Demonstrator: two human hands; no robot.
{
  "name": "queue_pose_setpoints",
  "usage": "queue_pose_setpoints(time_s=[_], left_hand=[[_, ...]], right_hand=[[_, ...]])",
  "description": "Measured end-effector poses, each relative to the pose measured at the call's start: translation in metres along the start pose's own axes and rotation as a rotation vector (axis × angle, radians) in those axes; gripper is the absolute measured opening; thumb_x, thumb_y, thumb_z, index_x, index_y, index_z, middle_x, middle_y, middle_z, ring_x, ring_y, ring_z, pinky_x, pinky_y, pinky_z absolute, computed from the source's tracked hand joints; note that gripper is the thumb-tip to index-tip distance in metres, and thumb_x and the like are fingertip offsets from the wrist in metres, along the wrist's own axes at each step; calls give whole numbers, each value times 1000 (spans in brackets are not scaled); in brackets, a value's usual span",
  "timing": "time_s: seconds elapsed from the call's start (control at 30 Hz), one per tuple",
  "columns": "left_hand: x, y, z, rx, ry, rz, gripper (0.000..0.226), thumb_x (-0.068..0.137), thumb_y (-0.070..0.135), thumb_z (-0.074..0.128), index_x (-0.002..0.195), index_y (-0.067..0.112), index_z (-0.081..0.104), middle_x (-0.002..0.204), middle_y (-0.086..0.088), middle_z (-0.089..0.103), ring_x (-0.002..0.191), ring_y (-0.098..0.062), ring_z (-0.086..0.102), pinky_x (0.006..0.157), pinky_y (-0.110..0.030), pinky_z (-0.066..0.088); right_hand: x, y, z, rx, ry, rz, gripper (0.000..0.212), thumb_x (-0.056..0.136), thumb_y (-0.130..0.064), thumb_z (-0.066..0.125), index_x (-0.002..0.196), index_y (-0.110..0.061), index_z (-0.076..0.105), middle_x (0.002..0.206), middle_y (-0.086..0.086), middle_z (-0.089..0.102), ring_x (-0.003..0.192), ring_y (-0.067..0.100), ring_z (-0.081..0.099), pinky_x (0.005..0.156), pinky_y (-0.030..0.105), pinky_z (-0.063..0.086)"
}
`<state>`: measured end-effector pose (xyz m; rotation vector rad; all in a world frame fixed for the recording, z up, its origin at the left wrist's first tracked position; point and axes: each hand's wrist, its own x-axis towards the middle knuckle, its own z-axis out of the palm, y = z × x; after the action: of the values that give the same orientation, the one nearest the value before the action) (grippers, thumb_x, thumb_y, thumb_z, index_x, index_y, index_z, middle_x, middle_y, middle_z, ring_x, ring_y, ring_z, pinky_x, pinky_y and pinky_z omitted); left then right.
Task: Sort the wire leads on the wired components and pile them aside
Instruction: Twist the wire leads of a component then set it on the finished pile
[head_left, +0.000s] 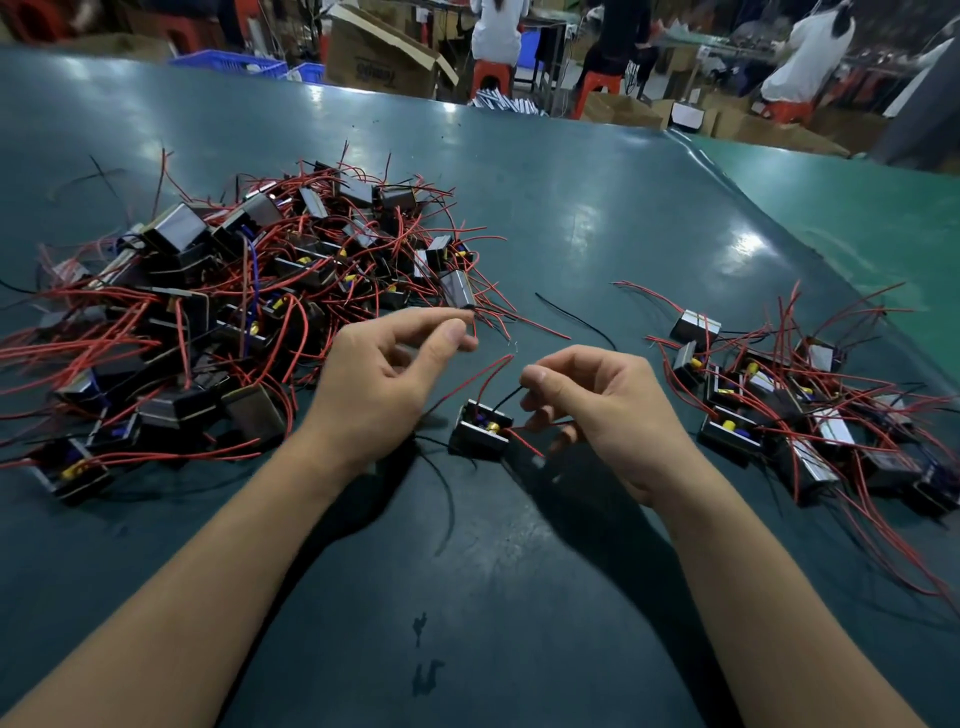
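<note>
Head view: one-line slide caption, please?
Both hands, left and right, pinch leads of a small black wired component between two piles on green table.

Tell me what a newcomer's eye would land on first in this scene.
First, the big tangled heap of black wired components with red leads, on the left of the green table. Next, the two bare hands at the centre: the left hand pinches a red lead, the right hand pinches a black lead of the single component between them. A smaller pile lies on the right.
</note>
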<state>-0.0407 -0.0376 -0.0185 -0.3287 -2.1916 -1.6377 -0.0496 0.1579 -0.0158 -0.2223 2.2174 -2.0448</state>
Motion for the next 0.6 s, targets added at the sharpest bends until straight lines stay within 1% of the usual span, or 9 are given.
queue_pose_setpoints(time_s=[0.03,0.1,0.17,0.2,0.33,0.37,0.43,0.5,0.6], left_hand=[[1,-1,-6,49,-26,9,12,93,18,65,101,20,73,84,4,75,59,-30,60,53,-33,50],[0,-3,-16,166,-151,-4,11,87,22,71,97,22,75,82,6,74,65,-18,65,58,-28,53],[-2,-3,-17,239,-269,-1,16,81,26,76,96,20,76,84,8,73,75,-15,67,70,-34,54],[-2,-2,-16,254,-297,30,16,80,24,78,95,18,77,85,7,73,77,-15,67,71,-38,53],[0,3,-12,361,-175,341,12,81,14,78,91,9,74,88,0,66,79,-24,59,70,-36,49],[-1,5,-13,364,-197,412,10,80,14,76,88,9,73,85,0,66,79,-24,58,71,-35,48],[-6,7,-8,419,-363,527,7,78,17,76,83,14,74,82,4,67,80,-22,57,73,-36,46],[-11,7,-2,590,-537,589,9,78,26,73,86,22,74,86,10,68,88,-20,56,77,-38,44],[-12,2,3,806,-613,558,18,88,37,59,98,29,71,99,16,66,104,-15,49,85,-36,38]], right_hand=[[0,0,-2,-9,7,-8,8,89,-8,67,81,-6,68,66,7,68,54,15,63,40,22,46],[0,-1,-5,-22,20,-25,8,89,-9,67,81,-7,70,69,8,70,56,16,65,41,23,47],[0,0,-6,-25,36,-28,9,89,-9,68,80,-8,71,71,10,71,57,17,66,41,23,47],[0,0,-6,-20,44,-22,9,88,-9,68,79,-8,71,71,10,71,57,17,66,41,23,47],[0,1,-4,5,88,-7,6,85,-4,71,81,-7,68,70,11,72,56,21,68,42,23,47],[0,1,-4,14,100,-11,7,85,-3,71,82,-7,66,71,12,72,57,22,69,41,23,47],[1,1,-4,28,112,-17,10,85,-1,70,82,-7,63,71,13,72,58,24,70,42,23,47],[1,1,-5,23,115,-19,11,85,0,70,82,-8,63,70,12,73,58,23,70,42,23,48],[1,0,-8,-2,123,-17,11,86,0,67,80,-9,66,71,10,73,60,21,71,42,22,48]])
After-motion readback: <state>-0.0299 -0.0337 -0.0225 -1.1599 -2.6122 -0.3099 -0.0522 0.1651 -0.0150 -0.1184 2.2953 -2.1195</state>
